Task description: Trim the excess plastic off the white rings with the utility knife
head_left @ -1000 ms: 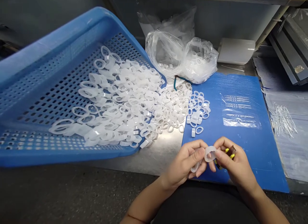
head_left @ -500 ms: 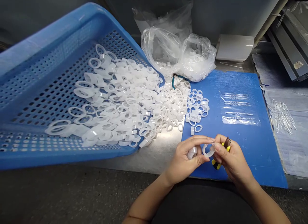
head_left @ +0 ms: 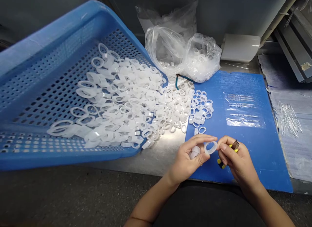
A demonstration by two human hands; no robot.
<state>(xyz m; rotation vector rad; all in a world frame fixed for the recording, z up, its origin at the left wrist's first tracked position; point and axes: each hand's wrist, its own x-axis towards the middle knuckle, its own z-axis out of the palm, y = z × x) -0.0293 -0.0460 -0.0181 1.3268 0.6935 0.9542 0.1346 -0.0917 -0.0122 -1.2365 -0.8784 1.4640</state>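
Note:
Between the thumb and fingertips of my left hand [head_left: 186, 160] is a translucent white plastic ring [head_left: 210, 147], its opening facing me. More white ring pieces [head_left: 195, 152] sit in the palm behind it. My right hand [head_left: 240, 163] is just to the right, fingers closed around a yellow-and-black utility knife [head_left: 221, 163]. Its dark tip [head_left: 235, 144] points up and away. The right fingertips are close beside the ring, with a small gap. Both hands are above the front part of a blue sheet [head_left: 253, 152].
A tilted blue basket [head_left: 46, 90] spills many white rings [head_left: 136, 100] onto the metal table and the sheet. Clear plastic bags [head_left: 185, 54] stand behind. On the sheet lies a clear packet [head_left: 243, 114] of thin sticks; loose clear sticks [head_left: 290, 119] lie at right.
My right hand has drawn slightly right, away from the ring, with the knife still in it. The ring has turned a little in my left fingers. The view has shifted slightly.

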